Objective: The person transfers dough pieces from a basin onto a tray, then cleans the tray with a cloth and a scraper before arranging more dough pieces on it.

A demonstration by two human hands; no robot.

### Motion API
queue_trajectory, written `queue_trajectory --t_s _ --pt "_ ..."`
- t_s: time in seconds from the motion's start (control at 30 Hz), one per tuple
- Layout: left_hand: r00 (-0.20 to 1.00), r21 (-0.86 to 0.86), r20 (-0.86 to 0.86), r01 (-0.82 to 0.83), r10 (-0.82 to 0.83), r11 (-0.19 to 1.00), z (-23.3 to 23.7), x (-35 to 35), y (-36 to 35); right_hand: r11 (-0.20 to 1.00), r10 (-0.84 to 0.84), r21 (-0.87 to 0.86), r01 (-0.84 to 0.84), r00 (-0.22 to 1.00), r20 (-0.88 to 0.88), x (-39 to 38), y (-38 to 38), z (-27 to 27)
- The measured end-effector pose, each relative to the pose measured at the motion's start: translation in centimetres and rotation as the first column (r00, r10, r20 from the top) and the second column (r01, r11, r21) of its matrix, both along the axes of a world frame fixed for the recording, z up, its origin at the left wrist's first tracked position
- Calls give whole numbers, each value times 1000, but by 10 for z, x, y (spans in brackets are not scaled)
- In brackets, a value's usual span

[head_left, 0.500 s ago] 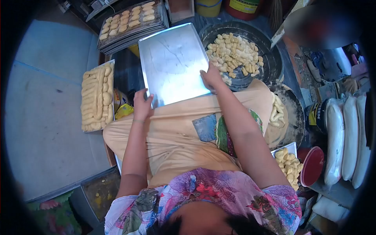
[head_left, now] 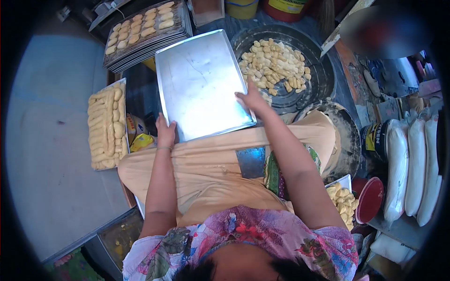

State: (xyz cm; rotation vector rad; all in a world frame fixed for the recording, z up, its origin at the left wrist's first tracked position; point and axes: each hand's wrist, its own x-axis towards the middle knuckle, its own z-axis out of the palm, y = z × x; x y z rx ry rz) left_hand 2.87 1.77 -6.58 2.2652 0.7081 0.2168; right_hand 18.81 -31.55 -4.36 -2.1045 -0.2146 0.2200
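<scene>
A bare metal baking tray lies in front of me at the edge of my lap, slightly tilted in the view. My left hand grips its near left corner, thumb on the rim. On the right rim, my right hand is closed around the edge, its thumb over the top and its other fingers partly hidden. Just beyond the right hand, a wide black basin holds many small floured dough pieces. A small metal dough scraper rests on the cloth over my lap.
Left stands a tray of dough strips. Stacked trays with shaped buns are at the back left. A second floured basin, a tray of dough lumps, a red container and long white plastic packs stand right.
The metal tray and both hands have shifted a little left. My view has moved slightly too. Both hands keep their hold, and the dough ropes in the right-hand basin are now out of sight.
</scene>
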Motion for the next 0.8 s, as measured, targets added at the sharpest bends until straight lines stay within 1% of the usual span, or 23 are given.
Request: queue_trajectory --t_s 0.07,0.1,0.13,0.2,0.27,0.33,0.4,0.43,0.5,0.53,0.6,0.67,0.73,0.77,0.8 --pt "995 136 81 47 -59 990 33 14 -26 997 -81 -12 81 997 0 35 -15 23" --pt "992 224 35 108 -118 969 56 24 -40 992 -127 -17 127 992 -2 54 -24 30" --pt "978 242 40 189 -204 952 64 38 -48 985 -173 -22 173 985 -2 76 -35 33" --pt "926 276 45 349 -375 896 74 73 -61 983 -163 -84 161 986 -22 123 -64 27" --pt "884 347 13 435 -468 831 89 113 -83 972 -184 -158 173 981 -55 156 -94 23" --pt "844 390 4 493 -537 778 91 164 -105 949 -207 -254 187 977 -53 187 -126 12" --pt "813 413 9 527 -582 743 83 220 -121 910 -223 -364 199 974 -26 215 -153 -19" --pt "797 434 17 539 -604 722 80 248 -129 912 -226 -354 208 974 -10 224 -161 -34" --pt "759 471 31 563 -650 679 70 304 -145 844 -194 -523 120 977 -90 241 -166 -60" --pt "748 505 58 549 -661 666 64 328 -152 796 -184 -601 68 974 -134 244 -163 -68" --pt "729 561 108 517 -676 647 51 369 -165 808 -69 -588 -27 988 -139 252 -142 -86" --pt "764 566 135 463 -631 682 36 389 -170 856 41 -507 -96 992 -119 273 -115 -133" --pt "807 547 126 429 -577 719 14 395 -168 938 118 -302 -169 977 -180 298 -81 -166" --pt "784 522 167 444 -598 729 15 396 -168 979 104 -139 -147 954 -280 316 -65 -175" --pt "778 495 167 466 -606 734 17 394 -172 994 106 26 -104 918 -382 331 -52 -187"
